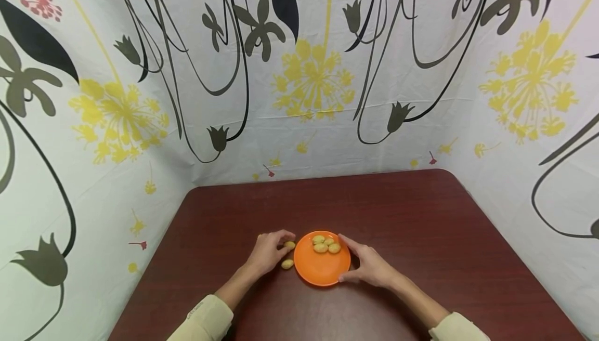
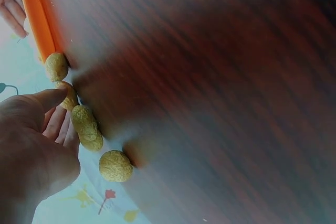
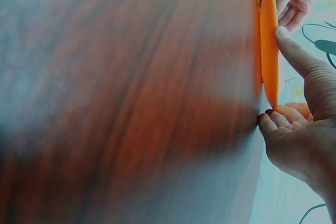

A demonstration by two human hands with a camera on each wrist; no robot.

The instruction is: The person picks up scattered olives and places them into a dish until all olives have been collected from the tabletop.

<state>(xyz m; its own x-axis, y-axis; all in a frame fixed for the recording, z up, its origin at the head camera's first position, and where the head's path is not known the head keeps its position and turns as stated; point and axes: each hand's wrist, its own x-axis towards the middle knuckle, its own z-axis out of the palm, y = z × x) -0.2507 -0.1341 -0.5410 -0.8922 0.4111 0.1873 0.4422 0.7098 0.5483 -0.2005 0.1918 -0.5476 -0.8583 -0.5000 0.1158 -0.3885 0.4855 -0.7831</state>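
An orange plate [image 1: 323,271] [image 3: 270,51] holds several small yellow potatoes [image 1: 320,248], grouped toward its far side. My right hand [image 1: 372,268] [image 3: 310,114] grips the plate's right rim, its thumb and fingers spread around the edge. Left of the plate, my left hand [image 1: 268,251] [image 2: 37,140] has a small potato [image 1: 289,245] [image 2: 67,95] between thumb and fingers. Another potato [image 1: 287,264] [image 2: 56,66] lies on the table nearer me, close to the plate's left rim. In the left wrist view, several more potatoes [image 2: 115,166] appear beyond the hand.
The dark red-brown table [image 1: 398,211] extends around the plate and both hands. White cloth [image 1: 262,154] with printed flowers and stems hangs behind the table and along its left and right sides.
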